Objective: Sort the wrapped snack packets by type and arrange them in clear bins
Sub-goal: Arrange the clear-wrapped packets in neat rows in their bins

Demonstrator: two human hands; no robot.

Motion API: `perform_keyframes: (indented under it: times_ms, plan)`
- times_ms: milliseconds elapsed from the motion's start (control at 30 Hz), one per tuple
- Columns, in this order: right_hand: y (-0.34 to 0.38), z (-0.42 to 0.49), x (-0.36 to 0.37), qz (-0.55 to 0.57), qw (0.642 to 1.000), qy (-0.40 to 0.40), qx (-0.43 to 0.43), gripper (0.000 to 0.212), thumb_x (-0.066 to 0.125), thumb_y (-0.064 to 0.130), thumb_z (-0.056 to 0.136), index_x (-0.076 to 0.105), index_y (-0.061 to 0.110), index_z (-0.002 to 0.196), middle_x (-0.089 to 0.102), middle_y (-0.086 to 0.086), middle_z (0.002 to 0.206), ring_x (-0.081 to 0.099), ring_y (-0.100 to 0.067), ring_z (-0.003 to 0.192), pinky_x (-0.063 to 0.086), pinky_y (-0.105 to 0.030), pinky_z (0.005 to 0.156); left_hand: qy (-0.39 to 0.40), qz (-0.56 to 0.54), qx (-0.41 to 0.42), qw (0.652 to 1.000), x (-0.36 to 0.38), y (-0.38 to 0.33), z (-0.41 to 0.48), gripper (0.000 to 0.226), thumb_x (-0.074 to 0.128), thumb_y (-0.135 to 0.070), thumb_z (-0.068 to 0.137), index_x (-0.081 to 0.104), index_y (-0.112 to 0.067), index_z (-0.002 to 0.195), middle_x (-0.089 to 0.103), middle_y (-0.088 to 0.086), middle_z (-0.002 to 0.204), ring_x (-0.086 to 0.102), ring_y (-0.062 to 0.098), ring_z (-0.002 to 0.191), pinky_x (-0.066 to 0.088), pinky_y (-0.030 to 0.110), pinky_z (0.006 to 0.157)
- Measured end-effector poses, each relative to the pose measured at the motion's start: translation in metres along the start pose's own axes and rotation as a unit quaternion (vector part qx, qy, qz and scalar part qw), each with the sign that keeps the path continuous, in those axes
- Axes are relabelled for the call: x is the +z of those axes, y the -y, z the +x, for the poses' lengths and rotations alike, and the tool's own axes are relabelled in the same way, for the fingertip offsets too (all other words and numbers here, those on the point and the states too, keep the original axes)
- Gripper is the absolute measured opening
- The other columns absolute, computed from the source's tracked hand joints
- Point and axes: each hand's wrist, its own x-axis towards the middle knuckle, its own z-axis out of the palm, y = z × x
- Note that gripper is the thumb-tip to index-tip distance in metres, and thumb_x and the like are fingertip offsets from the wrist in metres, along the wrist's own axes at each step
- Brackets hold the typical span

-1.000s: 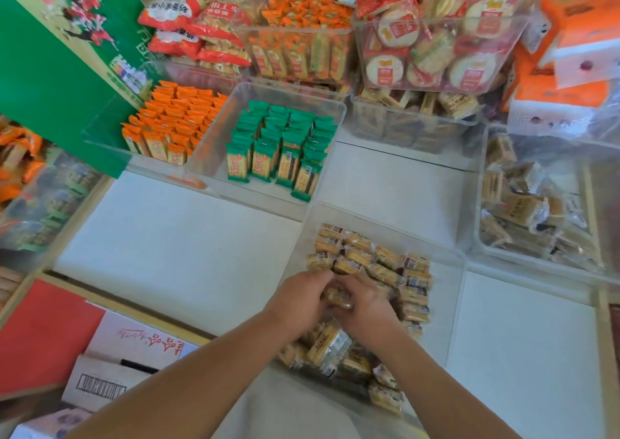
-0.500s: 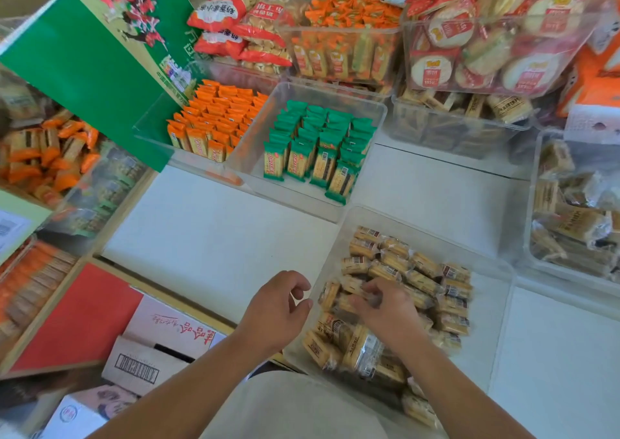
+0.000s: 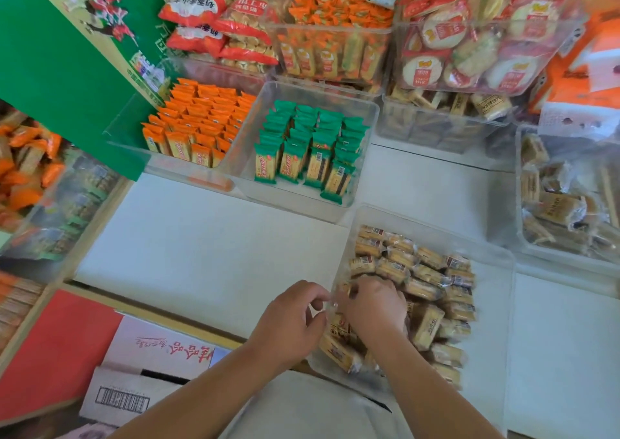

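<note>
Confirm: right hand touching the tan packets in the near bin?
Touching. Head view: right hand rests on the tan packets, gripping one at the pile's left edge.

Hidden grips, cropped and blurred edges

The right hand (image 3: 372,308) covers the tan packets (image 3: 426,274) beneath it in the near clear bin (image 3: 493,321), hiding its grip; whether the left hand (image 3: 292,318) pinches a wrapper cannot be told. The green carton (image 3: 60,79) runs off the upper left edge; the far-right bin (image 3: 519,224), blurred, runs off the right edge. Print on the packets is too small to read.
</note>
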Motion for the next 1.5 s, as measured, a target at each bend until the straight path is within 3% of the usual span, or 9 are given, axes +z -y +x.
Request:
perform_keyframes:
  times_ms: [100,333,500,600,800,933,1100,1333,1500]
  plan:
    - [0.009,0.002,0.004,-0.023,0.999,0.005,0.036,0.041,0.053,0.059,0.089,0.072,0.030,0.112,0.062,0.002,0.124,0.050,-0.025,0.124,0.040,-0.041,0.102,0.005,0.004,0.017,1.000,-0.005,0.007,0.000,0.024,0.067,-0.030,0.097,0.061,-0.036,0.119,0.058,-0.024,0.100,0.062,0.004,0.085,0.049,0.010,0.072]
    - [0.002,-0.007,-0.005,0.229,0.970,-0.032,0.080,0.028,0.059,0.055,0.076,0.075,0.039,0.091,0.071,0.012,0.083,0.068,-0.018,0.081,0.059,-0.043,0.076,-0.007,-0.016,0.027,0.999,-0.012,0.008,-0.005,0.022,0.065,-0.032,0.097,0.062,-0.037,0.119,0.060,-0.024,0.105,0.062,0.003,0.088,0.048,0.011,0.074]
    - [-0.017,-0.033,-0.053,0.481,0.871,-0.054,0.083,0.011,0.070,0.022,0.092,0.079,0.029,0.095,0.075,0.008,0.074,0.067,-0.021,0.064,0.059,-0.035,0.063,-0.003,0.032,0.060,0.998,-0.010,-0.009,-0.004,0.022,0.061,-0.033,0.100,0.063,-0.031,0.121,0.057,-0.023,0.109,0.061,0.001,0.091,0.046,0.009,0.077]
    - [-0.048,-0.036,-0.067,0.521,0.843,-0.096,0.092,0.015,0.064,0.017,0.097,0.077,0.026,0.097,0.075,0.008,0.075,0.074,-0.024,0.066,0.060,-0.032,0.057,0.033,0.086,0.085,0.992,0.000,-0.025,0.008,0.028,0.057,-0.031,0.102,0.063,-0.023,0.128,0.058,-0.012,0.122,0.063,0.007,0.100,0.052,0.023,0.087]
    - [-0.086,-0.028,-0.044,0.430,0.899,-0.032,0.078,0.010,0.063,0.031,0.097,0.070,0.032,0.104,0.074,0.012,0.087,0.070,-0.008,0.074,0.058,-0.029,0.068,0.101,0.228,0.026,0.968,0.052,-0.061,0.042,0.026,0.061,-0.020,0.097,0.063,-0.015,0.123,0.059,0.007,0.119,0.065,0.027,0.098,0.053,0.035,0.083]
    - [-0.089,-0.016,-0.043,0.398,0.916,0.012,0.059,0.046,0.076,0.048,0.087,0.055,0.029,0.122,0.067,0.011,0.101,0.066,-0.008,0.088,0.056,-0.029,0.074,0.073,0.163,0.017,0.984,0.068,-0.058,0.049,0.042,0.057,-0.017,0.098,0.057,-0.023,0.140,0.062,0.004,0.132,0.064,0.024,0.112,0.054,0.037,0.097]
    - [-0.099,-0.009,-0.069,0.398,0.915,-0.059,0.026,0.040,0.077,0.026,0.088,0.056,0.025,0.122,0.062,0.010,0.092,0.062,0.004,0.066,0.045,-0.011,0.050,0.090,0.139,0.030,0.986,0.069,-0.054,0.047,0.055,0.064,-0.014,0.096,0.050,-0.026,0.148,0.055,-0.002,0.146,0.058,0.021,0.126,0.048,0.032,0.106]
    - [-0.138,-0.016,-0.090,0.432,0.897,-0.090,0.006,0.037,0.082,0.028,0.083,0.061,0.031,0.113,0.066,0.011,0.092,0.061,0.000,0.075,0.046,-0.019,0.064,0.076,0.387,0.132,0.909,0.080,-0.057,0.072,0.046,0.068,-0.016,0.085,0.063,-0.016,0.131,0.052,0.006,0.142,0.042,0.025,0.131,0.045,0.039,0.102]
    - [-0.154,-0.013,-0.071,0.413,0.909,-0.063,-0.007,0.042,0.081,0.027,0.084,0.062,0.032,0.121,0.067,0.015,0.104,0.062,0.002,0.090,0.055,-0.025,0.078,0.124,0.402,0.193,0.886,0.077,-0.058,0.089,0.050,0.074,-0.016,0.082,0.060,-0.014,0.130,0.051,0.007,0.139,0.048,0.026,0.126,0.046,0.040,0.104]
